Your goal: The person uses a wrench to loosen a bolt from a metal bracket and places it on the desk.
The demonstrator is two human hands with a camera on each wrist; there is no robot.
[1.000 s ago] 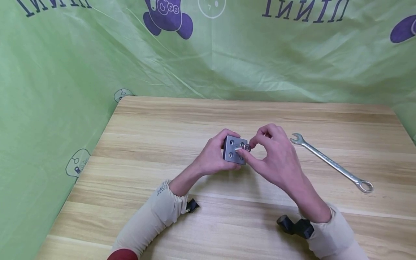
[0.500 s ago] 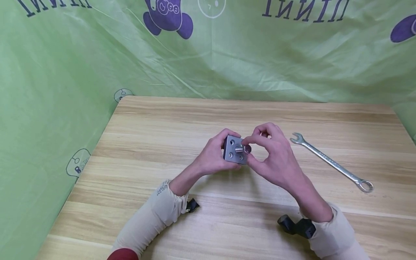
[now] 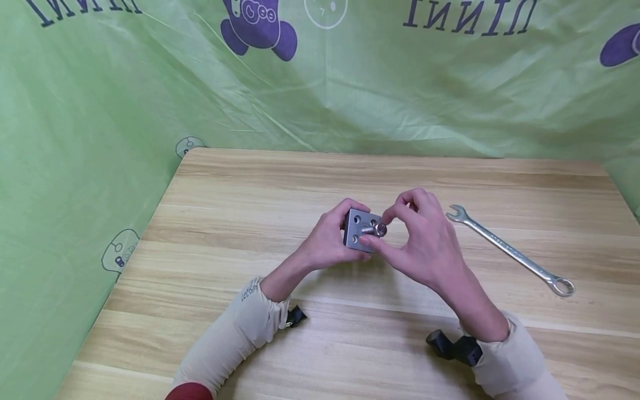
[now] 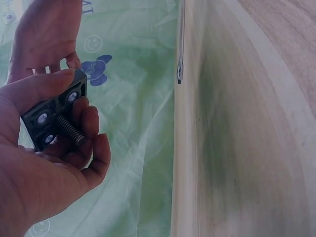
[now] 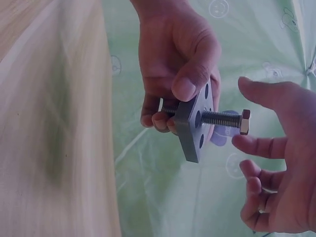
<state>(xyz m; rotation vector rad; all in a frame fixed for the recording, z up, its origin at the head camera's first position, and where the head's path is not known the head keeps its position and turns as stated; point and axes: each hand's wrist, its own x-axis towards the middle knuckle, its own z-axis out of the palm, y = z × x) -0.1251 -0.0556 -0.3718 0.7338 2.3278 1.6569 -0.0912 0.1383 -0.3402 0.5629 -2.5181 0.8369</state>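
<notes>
My left hand (image 3: pixel 327 240) grips a grey metal plate (image 3: pixel 351 229) by its edges, raised over the table. Holes show near its corners, and a hex bolt (image 5: pixel 220 119) runs through its middle. The bolt's threaded end (image 4: pixel 70 129) sticks out at the back, among the left fingers in the left wrist view. On the front side, the head stands well out from the plate. My right hand (image 3: pixel 432 247) is beside the bolt head (image 5: pixel 245 122), thumb and index finger spread either side of it. In the right wrist view a gap shows between the thumb and the head.
A combination wrench (image 3: pixel 510 250) lies slanted on the wooden table (image 3: pixel 240 194), right of the hands. Green printed cloth (image 3: pixel 340 100) hangs behind the table and along its left side. Black camera mounts (image 3: pixel 455 349) sit at the sleeved wrists.
The right thumb and index finger have moved about the bolt head, closing near it and then parting again. The bolt head has shifted slightly. The left hand and plate stay in place.
</notes>
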